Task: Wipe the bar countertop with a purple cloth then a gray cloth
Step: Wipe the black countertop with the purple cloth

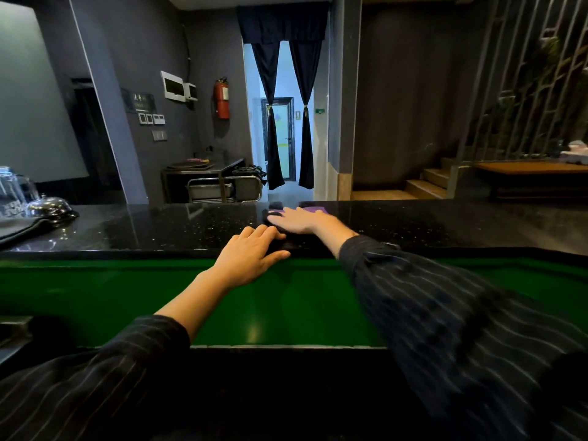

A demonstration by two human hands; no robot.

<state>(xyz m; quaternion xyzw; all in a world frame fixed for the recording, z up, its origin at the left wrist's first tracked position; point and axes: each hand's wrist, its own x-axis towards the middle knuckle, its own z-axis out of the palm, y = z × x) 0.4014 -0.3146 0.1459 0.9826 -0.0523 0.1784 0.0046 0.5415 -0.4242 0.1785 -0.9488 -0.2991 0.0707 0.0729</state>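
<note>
Evidently first stage underway: purple cloth (pixel 313 209) pressed at far counter (pixel 159 227) edge by right hand (pixel 299 219), fingers straight; left hand (pixel 251 253) laid flat, nothing held; gray pass judged outstanding.

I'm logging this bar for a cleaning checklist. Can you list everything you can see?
countertop: one, black speckled, across the middle
purple cloth: one, purple, far counter edge, under the right hand
bell: one, silver, counter's left end
glassware: clear, far left, count unclear
gray sheet: one, gray, by the bell; cloth or tray unclear
green panel: one, green, below the counter's near edge
fire extinguisher: one, red, back wall
curtains: two, dark blue, tied back in the doorway
cart: one, steel, left of the doorway
stairs: wooden, right side
left hand: flat on the counter's near edge
right hand: flat on the purple cloth, blurred
</note>
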